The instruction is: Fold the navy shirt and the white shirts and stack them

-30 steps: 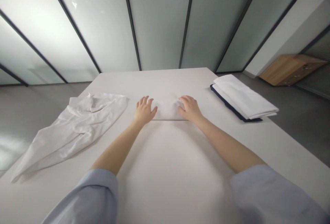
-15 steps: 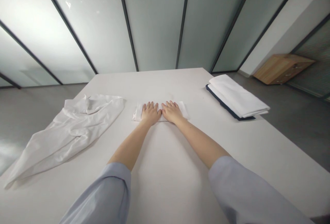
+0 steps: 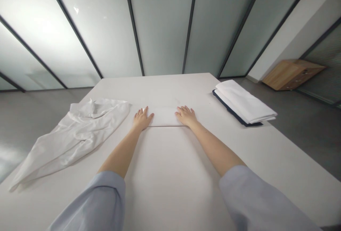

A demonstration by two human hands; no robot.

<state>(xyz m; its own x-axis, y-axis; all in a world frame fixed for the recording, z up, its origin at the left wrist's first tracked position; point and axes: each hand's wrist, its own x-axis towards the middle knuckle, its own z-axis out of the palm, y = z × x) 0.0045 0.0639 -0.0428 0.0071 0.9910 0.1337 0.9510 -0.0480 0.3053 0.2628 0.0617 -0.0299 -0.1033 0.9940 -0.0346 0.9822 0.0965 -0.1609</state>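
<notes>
A flat folded white cloth [image 3: 163, 116] lies near the middle of the white table [image 3: 176, 185]. My left hand [image 3: 142, 119] rests flat at its left end, and my right hand [image 3: 185, 115] rests at its right end. Both hands have their fingers spread, and neither grips the cloth. A crumpled white shirt [image 3: 74, 137] lies to the left of my left hand. My forearms stretch forward from pale blue sleeves.
A stack of folded white cloth [image 3: 243, 102] on a navy garment [image 3: 231, 109] sits near the table's right edge. Grey floor lies beyond the table's sides. Frosted glass panels stand behind it, and a low wooden cabinet [image 3: 293, 75] stands at the far right.
My hands have slid apart, from side by side on the cloth's middle to its two ends. The folded cloth now looks narrower than half a second ago.
</notes>
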